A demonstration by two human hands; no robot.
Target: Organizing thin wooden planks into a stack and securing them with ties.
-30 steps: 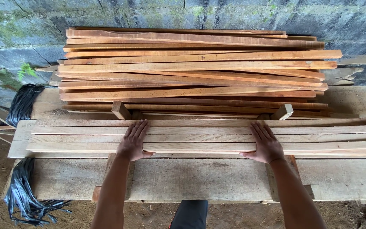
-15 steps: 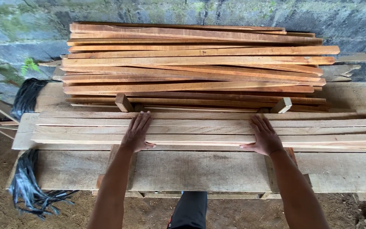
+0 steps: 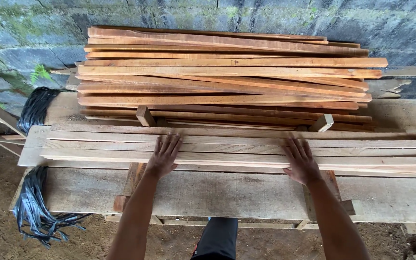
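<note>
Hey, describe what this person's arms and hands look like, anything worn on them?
Both forearms are bare, with no sleeves in view. The left hand and right hand wear no gloves, and no rings or watch show. Fingers are uncovered. Below, between the arms, a dark garment shows.

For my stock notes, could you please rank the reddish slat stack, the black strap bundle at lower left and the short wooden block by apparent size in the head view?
1. Reddish slat stack
2. Black strap bundle
3. Short wooden block
The gaps look clear, so camera distance hardly matters.
</note>
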